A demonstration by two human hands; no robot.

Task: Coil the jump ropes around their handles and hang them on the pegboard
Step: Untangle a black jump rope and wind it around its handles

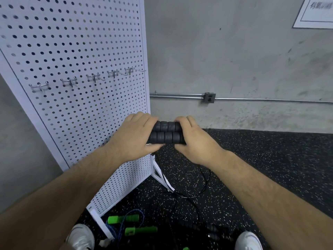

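Nearest, on the speckled floor (pixel 270 159) between the shoes, a green-handled jump rope (pixel 140 230) lies loose and uncoiled, with a darker rope (pixel 207 229) beside it. Above them, the left hand (pixel 133 139) and right hand (pixel 194 141) each grip one end of the paired black handles (pixel 166 132), pressed side by side, while the black cord (pixel 203 181) hangs slack to the floor. Coiling looks about to begin: one hand must free itself to wind the cord. Beyond, the pegboard (pixel 72 51) hooks (pixel 69 82) are bare.

Grey concrete wall (pixel 234 51), speckled black rubber floor (pixel 273 159)
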